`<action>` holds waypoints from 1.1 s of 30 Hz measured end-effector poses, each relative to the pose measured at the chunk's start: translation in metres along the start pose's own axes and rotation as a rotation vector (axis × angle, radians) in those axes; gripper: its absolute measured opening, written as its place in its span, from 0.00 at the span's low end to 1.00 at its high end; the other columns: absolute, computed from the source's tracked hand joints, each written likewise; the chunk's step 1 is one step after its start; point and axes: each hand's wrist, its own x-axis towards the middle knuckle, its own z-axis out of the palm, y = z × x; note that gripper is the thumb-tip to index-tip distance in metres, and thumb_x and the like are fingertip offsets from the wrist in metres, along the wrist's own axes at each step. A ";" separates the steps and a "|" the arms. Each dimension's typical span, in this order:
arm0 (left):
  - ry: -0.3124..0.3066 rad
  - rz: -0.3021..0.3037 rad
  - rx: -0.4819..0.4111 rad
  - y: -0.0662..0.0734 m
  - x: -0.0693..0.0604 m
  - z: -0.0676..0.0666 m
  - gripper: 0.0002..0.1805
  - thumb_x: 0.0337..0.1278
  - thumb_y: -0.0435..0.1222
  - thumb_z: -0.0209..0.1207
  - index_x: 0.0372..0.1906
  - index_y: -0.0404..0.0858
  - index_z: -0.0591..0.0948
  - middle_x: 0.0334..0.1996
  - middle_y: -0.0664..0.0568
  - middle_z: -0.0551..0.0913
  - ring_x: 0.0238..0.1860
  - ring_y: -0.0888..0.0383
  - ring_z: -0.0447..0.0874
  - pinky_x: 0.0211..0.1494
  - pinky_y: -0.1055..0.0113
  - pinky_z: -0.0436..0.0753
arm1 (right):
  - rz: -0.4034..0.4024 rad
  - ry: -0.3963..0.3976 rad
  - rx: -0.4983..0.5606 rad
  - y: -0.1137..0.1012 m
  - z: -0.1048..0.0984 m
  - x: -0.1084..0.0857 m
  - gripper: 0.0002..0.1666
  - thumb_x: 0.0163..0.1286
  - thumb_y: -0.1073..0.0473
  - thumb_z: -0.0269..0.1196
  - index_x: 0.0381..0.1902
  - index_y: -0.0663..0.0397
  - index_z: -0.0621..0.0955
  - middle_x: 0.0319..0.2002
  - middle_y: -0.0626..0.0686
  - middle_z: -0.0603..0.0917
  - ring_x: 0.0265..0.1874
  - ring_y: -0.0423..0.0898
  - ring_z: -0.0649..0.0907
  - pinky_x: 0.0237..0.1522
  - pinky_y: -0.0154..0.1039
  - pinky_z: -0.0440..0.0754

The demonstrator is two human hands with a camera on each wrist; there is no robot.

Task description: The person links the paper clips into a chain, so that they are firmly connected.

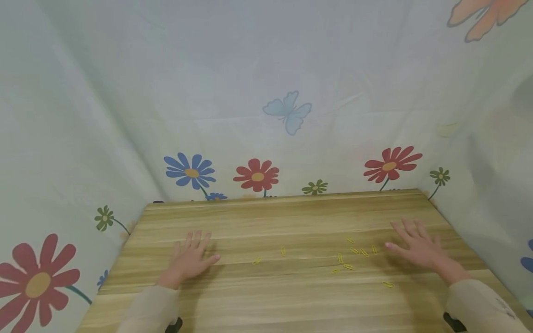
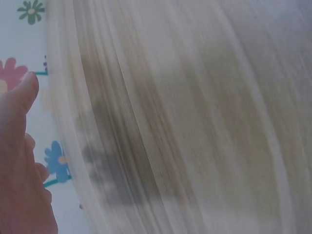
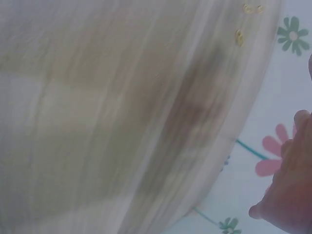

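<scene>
We observe yellow looped paperclips (image 1: 348,267) lying at varied angles on the tabletop (image 1: 250,296), most right of centre.

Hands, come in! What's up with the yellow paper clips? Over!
Left hand open, empty. Right hand open, empty. Yellow paper clips scattered on wooden table, mostly nearer right hand. No obstruction seen. Over.

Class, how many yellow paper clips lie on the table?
10: two clips nearer the left hand, seven clips clustered near the right hand, one clip nearer the camera. The hands might hide more.
</scene>
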 end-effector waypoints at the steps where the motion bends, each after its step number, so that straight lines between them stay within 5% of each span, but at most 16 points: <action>1: 0.000 0.009 -0.007 0.003 0.001 0.000 0.42 0.52 0.63 0.43 0.67 0.42 0.53 0.67 0.37 0.48 0.66 0.35 0.40 0.58 0.33 0.39 | -0.007 0.008 0.001 -0.003 -0.001 0.001 0.46 0.61 0.32 0.46 0.69 0.43 0.44 0.68 0.65 0.41 0.64 0.68 0.36 0.45 0.77 0.35; 11: 0.074 0.100 -0.040 0.031 0.008 0.005 0.36 0.52 0.55 0.52 0.63 0.41 0.63 0.64 0.38 0.58 0.65 0.38 0.50 0.60 0.35 0.45 | -0.113 0.090 -0.016 -0.030 0.001 0.012 0.44 0.58 0.37 0.54 0.67 0.46 0.53 0.66 0.66 0.52 0.62 0.70 0.49 0.47 0.76 0.48; 22: 0.171 0.208 -0.096 0.061 0.018 0.020 0.19 0.49 0.46 0.58 0.45 0.40 0.79 0.49 0.44 0.77 0.53 0.43 0.69 0.57 0.44 0.62 | -0.242 0.196 0.055 -0.064 0.013 0.025 0.34 0.56 0.46 0.61 0.58 0.53 0.69 0.61 0.68 0.62 0.58 0.67 0.63 0.53 0.63 0.61; 33: 0.172 0.209 -0.178 0.085 0.023 0.033 0.11 0.46 0.42 0.61 0.35 0.42 0.82 0.35 0.49 0.81 0.41 0.50 0.75 0.47 0.51 0.70 | -0.329 0.241 0.121 -0.102 0.032 0.039 0.23 0.56 0.56 0.62 0.51 0.54 0.76 0.52 0.60 0.74 0.50 0.59 0.73 0.47 0.55 0.71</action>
